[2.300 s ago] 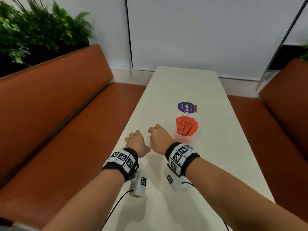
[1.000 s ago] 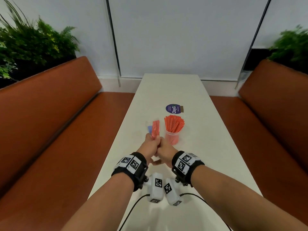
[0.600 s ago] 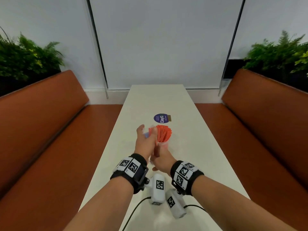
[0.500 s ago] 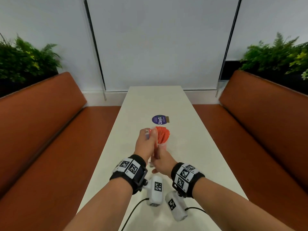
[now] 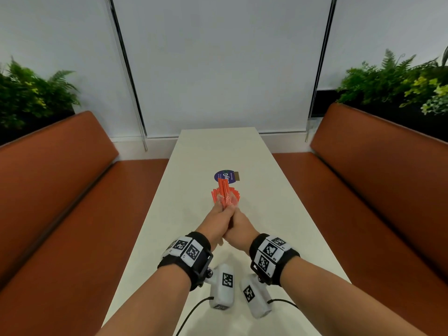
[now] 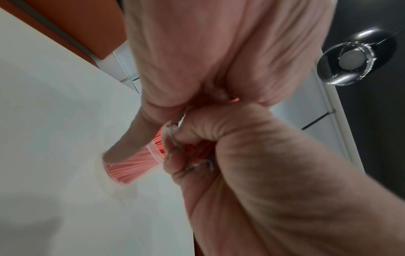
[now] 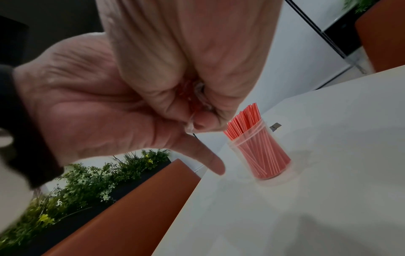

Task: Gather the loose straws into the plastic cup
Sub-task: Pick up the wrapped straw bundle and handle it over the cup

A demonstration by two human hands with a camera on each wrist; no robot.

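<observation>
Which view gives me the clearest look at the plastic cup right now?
Right wrist: the plastic cup stands whole and unblocked on the table, full of straws. In the left wrist view it is blurred and partly behind a finger. In the head view it is small, beyond both hands.

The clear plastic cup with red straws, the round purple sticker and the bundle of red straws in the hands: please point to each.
Clear plastic cup (image 7: pixel 266 155): right wrist view, side wall.
Round purple sticker (image 5: pixel 221 176): head view, left half.
Bundle of red straws (image 5: pixel 223 190): head view, upper part above the hands.
</observation>
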